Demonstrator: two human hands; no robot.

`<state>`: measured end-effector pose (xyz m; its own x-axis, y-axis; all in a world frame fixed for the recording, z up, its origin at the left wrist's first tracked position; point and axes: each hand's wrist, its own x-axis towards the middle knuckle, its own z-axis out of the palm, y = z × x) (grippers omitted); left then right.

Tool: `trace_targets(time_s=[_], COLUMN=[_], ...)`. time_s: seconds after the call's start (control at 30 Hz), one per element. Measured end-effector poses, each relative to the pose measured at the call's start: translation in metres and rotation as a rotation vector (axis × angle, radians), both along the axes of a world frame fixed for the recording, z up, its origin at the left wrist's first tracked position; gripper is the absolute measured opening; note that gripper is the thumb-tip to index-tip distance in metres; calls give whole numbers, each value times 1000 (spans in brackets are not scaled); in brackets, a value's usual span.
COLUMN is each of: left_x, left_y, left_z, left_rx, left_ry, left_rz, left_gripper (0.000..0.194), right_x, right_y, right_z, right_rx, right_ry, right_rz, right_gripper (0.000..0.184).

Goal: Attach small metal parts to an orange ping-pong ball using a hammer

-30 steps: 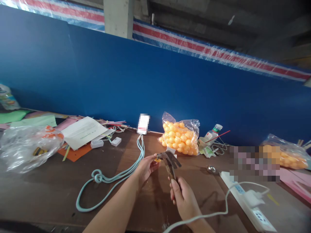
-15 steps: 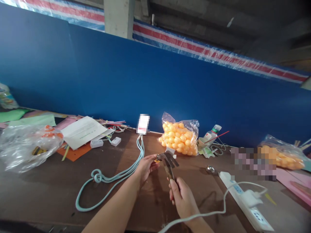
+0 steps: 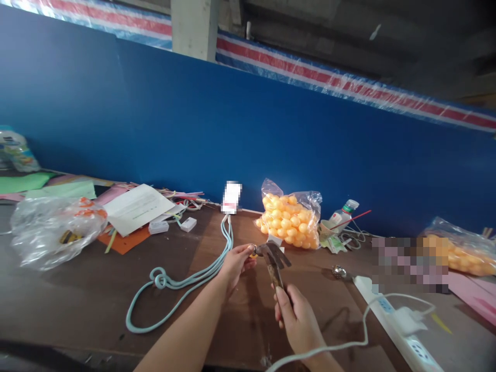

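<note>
My right hand (image 3: 298, 315) is wrapped around the handle of a claw hammer (image 3: 276, 266), raised above the brown table. The hammer's claw points to the right, and its striking face meets the fingertips of my left hand (image 3: 237, 264). Between the thumb and fingers of that hand is a small yellow-orange piece (image 3: 253, 253); fingers and hammer head cover most of it, so its kind does not show. Beside my left forearm lies a light blue cord (image 3: 186, 283), looped and knotted, running to a blurred-out phone (image 3: 231, 198) against the blue partition.
Bags of orange balls (image 3: 289, 219) stand behind the hammer and at far right. A power strip (image 3: 391, 318) with a white cable crosses the right front. A shiny metal object (image 3: 339, 271), bottle (image 3: 343, 214), papers (image 3: 137, 209), plastic bag (image 3: 58, 232) and small clear boxes (image 3: 188, 224) lie around.
The view has turned slightly left, so everything sits a little further right. Both hands keep their grips, with the hammer head still at my left fingertips.
</note>
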<state>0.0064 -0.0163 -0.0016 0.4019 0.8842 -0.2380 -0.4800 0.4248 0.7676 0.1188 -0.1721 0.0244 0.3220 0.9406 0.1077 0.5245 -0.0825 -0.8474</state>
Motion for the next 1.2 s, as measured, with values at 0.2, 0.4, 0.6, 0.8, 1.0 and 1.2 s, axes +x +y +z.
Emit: trace_targets(time_s=[0.2, 0.4, 0.6, 0.8, 1.0, 1.2], left_x=[0, -1, -3, -3, -3, -3], left_y=[-2, 0, 2, 1, 0, -1], left_z=[2, 1, 1, 5, 3, 1], left_rx=[15, -27, -105, -159, -83, -70], left_ry=[21, -10, -106, -117, -111, -77], left_rz=[10, 15, -3, -27, -45, -40], left_gripper=[27, 23, 13, 12, 14, 15], right_x=[-1, 1, -1, 1, 0, 1], right_y=[-2, -2, -4, -4, -3, -3], right_z=[1, -1, -2, -3, 0, 0], right_rx=[13, 7, 37, 45, 23, -24], right_ry=[-40, -36, -29, -31, -20, 1], right_rz=[-3, 10, -16, -18, 16, 18], right_gripper=[35, 36, 38, 37, 35, 37])
